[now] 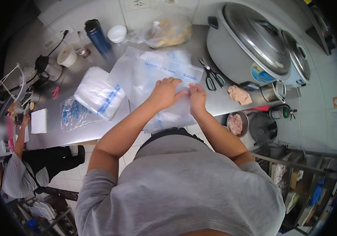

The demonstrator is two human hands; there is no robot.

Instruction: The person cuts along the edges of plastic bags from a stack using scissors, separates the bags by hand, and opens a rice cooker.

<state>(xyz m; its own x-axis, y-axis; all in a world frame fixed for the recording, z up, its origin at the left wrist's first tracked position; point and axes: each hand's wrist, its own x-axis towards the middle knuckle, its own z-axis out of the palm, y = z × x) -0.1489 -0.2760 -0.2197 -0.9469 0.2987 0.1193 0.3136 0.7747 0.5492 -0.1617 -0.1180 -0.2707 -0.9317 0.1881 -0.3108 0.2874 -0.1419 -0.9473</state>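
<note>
Thin clear plastic bags with blue print [149,65] lie spread on the steel counter in front of me. My left hand [166,92] rests on them with its fingers apart. Just to its right, my right hand [197,96] has its thumb and fingers pinched at the edge of the plastic. A folded stack of white bags with blue print [99,92] lies to the left, beside a crumpled clear wrapper [76,114]. Black-handled scissors [212,76] lie open to the right of the bags.
Large lidded cooker [235,47] at the right, near a crumpled cloth or glove [239,95]. Blue bottle [98,37], white bowl [117,34] and filled bag [168,33] behind. A bowl of meat [235,124] stands below the counter. Another person [19,173] works at the left.
</note>
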